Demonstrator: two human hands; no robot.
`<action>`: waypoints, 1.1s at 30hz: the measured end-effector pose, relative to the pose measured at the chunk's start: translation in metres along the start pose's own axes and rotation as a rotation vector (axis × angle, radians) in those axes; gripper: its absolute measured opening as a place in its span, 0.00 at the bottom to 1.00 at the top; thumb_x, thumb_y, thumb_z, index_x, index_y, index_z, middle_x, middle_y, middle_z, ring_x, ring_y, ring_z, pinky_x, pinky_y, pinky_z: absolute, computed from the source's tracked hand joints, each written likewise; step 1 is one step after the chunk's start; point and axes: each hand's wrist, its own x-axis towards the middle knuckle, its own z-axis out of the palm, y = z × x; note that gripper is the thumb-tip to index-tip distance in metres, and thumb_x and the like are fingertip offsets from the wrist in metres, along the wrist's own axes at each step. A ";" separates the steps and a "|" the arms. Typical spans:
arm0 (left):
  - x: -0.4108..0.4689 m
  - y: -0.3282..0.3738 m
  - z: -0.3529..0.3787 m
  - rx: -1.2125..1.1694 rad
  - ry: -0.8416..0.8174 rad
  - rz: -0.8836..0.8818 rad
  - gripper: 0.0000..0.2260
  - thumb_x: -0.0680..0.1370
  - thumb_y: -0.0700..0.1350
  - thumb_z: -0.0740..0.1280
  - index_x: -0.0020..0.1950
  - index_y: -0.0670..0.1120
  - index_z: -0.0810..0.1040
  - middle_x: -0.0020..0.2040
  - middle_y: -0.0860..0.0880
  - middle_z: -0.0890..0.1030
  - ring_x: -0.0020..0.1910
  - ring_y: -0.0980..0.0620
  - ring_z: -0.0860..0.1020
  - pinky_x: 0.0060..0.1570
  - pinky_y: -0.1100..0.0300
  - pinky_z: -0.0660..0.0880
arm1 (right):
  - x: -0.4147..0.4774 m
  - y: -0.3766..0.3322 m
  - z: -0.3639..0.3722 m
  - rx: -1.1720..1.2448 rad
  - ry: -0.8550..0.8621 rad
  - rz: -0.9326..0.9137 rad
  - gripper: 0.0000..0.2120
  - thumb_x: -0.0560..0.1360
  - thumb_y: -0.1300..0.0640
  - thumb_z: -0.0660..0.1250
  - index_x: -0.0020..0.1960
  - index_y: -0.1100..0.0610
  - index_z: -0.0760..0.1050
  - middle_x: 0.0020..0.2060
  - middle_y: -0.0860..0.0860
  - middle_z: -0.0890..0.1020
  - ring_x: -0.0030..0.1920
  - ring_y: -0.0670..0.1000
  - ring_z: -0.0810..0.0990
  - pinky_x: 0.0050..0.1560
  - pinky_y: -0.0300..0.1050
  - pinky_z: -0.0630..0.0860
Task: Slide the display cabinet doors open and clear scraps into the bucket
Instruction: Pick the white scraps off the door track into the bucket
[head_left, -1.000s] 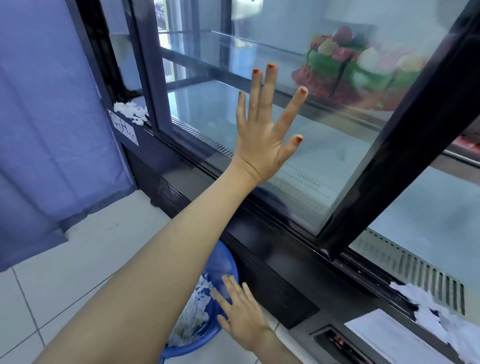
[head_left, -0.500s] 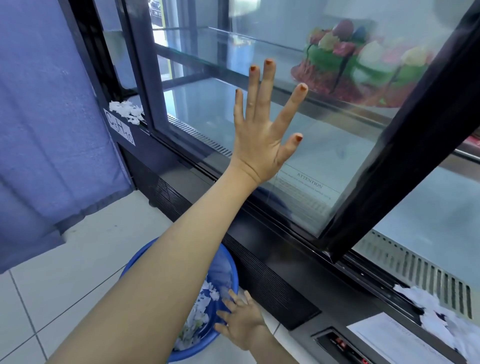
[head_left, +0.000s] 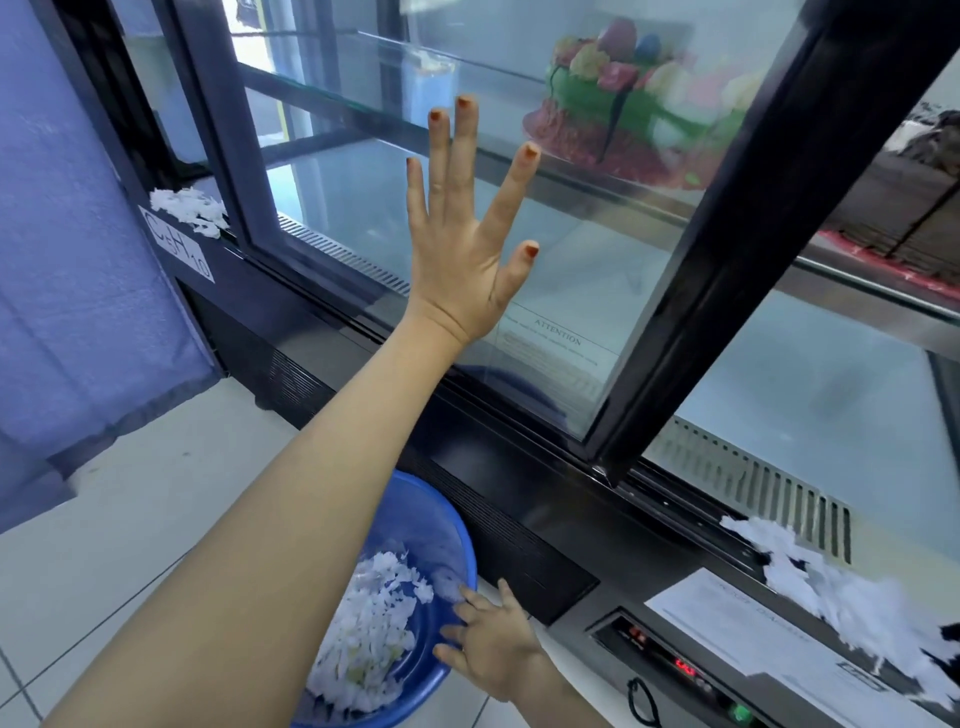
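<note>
My left hand (head_left: 457, 260) is pressed flat, fingers spread, on the glass of the sliding door (head_left: 337, 208). The door's black right frame (head_left: 727, 260) crosses the cabinet at a slant, and the cabinet is uncovered to the right of it. White paper scraps (head_left: 831, 587) lie on the ledge at the lower right. A smaller heap of scraps (head_left: 189, 210) sits at the far left end. A blue bucket (head_left: 457, 519) stands on the floor below, with scraps (head_left: 369, 634) inside. My right hand (head_left: 493, 644) has its fingers over the bucket's right rim.
A decorated cake (head_left: 623, 114) stands on the glass shelf behind the door. A blue curtain (head_left: 78, 260) hangs at the left. A control panel (head_left: 675, 665) and a paper sheet (head_left: 727, 618) lie on the cabinet's lower front. White floor tiles (head_left: 130, 519) stretch to the left.
The door frame has shifted slightly left with my left palm on the glass. My right hand has dropped from above the bucket onto its rim, and more of the bucket shows.
</note>
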 end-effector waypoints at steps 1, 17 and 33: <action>0.000 0.002 0.001 -0.009 0.005 0.003 0.25 0.76 0.65 0.35 0.72 0.64 0.34 0.73 0.58 0.30 0.73 0.52 0.34 0.72 0.42 0.41 | -0.006 0.003 0.003 0.015 -0.001 0.010 0.24 0.82 0.43 0.43 0.73 0.51 0.62 0.74 0.52 0.57 0.75 0.48 0.44 0.70 0.65 0.39; -0.001 0.003 0.000 -0.040 0.025 -0.022 0.25 0.77 0.65 0.38 0.73 0.64 0.38 0.76 0.43 0.45 0.74 0.51 0.38 0.72 0.42 0.42 | -0.035 0.042 0.066 0.105 0.059 -0.065 0.51 0.61 0.29 0.25 0.73 0.46 0.62 0.76 0.48 0.55 0.75 0.48 0.43 0.62 0.58 0.25; -0.002 0.004 0.001 -0.046 0.057 -0.030 0.24 0.78 0.64 0.39 0.74 0.63 0.39 0.71 0.33 0.52 0.74 0.52 0.37 0.72 0.41 0.43 | -0.046 0.044 0.065 0.067 0.025 -0.079 0.52 0.59 0.29 0.24 0.75 0.45 0.58 0.76 0.47 0.51 0.75 0.47 0.41 0.62 0.58 0.25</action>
